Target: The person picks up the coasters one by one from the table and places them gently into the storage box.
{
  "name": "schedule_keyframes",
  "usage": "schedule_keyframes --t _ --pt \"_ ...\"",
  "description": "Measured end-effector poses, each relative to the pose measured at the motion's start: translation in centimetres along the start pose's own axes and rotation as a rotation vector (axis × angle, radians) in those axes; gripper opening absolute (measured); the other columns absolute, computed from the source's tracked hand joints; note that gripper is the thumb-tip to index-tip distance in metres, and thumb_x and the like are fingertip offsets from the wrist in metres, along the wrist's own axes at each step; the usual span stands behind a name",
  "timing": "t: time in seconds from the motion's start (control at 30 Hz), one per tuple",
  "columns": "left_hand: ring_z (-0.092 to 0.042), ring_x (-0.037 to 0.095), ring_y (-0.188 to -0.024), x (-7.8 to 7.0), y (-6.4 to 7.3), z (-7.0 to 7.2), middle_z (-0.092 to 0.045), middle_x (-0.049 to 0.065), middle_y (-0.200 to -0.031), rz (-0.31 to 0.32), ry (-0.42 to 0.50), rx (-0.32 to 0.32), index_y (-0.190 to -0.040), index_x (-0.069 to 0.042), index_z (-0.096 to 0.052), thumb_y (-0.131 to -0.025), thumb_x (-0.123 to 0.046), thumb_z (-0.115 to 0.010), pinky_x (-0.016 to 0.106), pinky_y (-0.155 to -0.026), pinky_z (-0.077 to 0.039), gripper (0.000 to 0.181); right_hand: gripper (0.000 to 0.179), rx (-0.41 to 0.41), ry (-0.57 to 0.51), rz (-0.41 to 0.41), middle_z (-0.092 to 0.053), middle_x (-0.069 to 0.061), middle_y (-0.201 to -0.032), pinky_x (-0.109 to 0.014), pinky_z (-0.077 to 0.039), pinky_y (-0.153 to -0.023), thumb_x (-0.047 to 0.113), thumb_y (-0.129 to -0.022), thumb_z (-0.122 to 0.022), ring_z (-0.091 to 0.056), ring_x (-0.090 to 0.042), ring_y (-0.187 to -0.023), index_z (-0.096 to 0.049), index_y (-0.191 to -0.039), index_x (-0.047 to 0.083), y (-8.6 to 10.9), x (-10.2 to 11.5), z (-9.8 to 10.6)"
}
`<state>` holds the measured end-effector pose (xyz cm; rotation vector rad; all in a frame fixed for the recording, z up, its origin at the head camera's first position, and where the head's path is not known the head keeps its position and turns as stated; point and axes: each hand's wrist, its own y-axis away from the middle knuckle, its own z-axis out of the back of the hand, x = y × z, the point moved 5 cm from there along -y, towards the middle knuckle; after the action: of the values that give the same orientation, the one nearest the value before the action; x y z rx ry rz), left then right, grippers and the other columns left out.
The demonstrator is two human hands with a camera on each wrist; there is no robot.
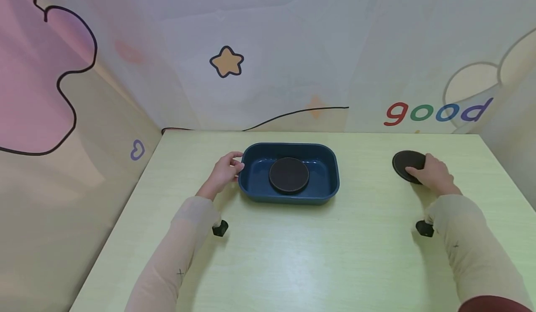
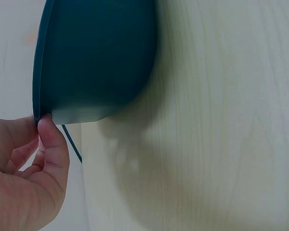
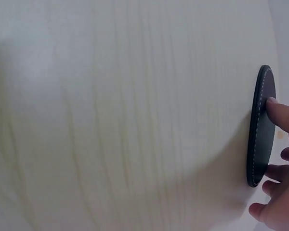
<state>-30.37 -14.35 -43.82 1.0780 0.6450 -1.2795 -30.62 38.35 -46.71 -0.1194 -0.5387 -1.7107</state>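
Note:
A dark blue rectangular tray [image 1: 289,199] with raised walls stands on the table. My left hand [image 1: 224,172] is at its left end; in the left wrist view, thumb and fingertip pinch the tray's rim [image 2: 37,82]. Inside the tray lies a round black coaster [image 1: 289,175]; whether others lie under it I cannot tell. Off to the right, my right hand [image 1: 435,175] grips another round black coaster [image 1: 404,162], with the thumb across its face. White stitching runs along the border of this held coaster [image 3: 262,130] in the right wrist view. Whether it touches the table is unclear.
The pale wood-grain table [image 1: 289,247] ends at the back against a printed backdrop [image 1: 293,70], which also covers the left side. A bare stretch of tabletop lies between tray and right hand. Small black devices [image 1: 220,228] sit at both wrists.

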Motion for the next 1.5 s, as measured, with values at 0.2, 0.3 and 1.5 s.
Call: schedule_keyframes --t 0.2,0.3,1.5 --pt "-0.054 0.019 -0.071 0.1 0.1 0.0 -0.044 0.008 -0.093 0.004 0.003 -0.005 -0.126 -0.010 -0.043 -0.091 -0.009 -0.047 0.020 -0.057 -0.047 0.035 0.101 0.017 -0.045 -0.027 -0.017 -0.041 -0.130 -0.065 -0.023 -0.092 0.050 -0.077 -0.058 -0.020 -0.056 -0.114 -0.004 -0.135 -0.012 0.5 0.3 0.5" --pt "-0.055 0.018 -0.070 0.1 0.1 0.0 -0.045 0.008 -0.094 0.004 -0.001 -0.007 -0.126 -0.010 -0.043 -0.091 -0.009 -0.047 0.020 -0.057 -0.047 0.036 0.098 0.020 -0.041 -0.016 -0.018 -0.041 -0.129 -0.065 -0.023 -0.092 0.044 -0.077 -0.061 -0.019 -0.057 -0.113 -0.006 -0.135 -0.011 0.6 0.3 0.7" --pt "-0.054 0.017 -0.069 0.0 0.2 -0.1 -0.045 0.008 -0.094 0.000 -0.001 0.001 -0.127 -0.010 -0.042 -0.091 -0.009 -0.047 0.019 -0.057 -0.047 0.036 0.064 0.335 -0.172 0.111 -0.028 -0.034 -0.116 -0.060 -0.023 -0.089 0.024 -0.076 -0.067 -0.025 -0.046 -0.103 -0.029 -0.115 -0.009 1.4 -0.1 0.6"
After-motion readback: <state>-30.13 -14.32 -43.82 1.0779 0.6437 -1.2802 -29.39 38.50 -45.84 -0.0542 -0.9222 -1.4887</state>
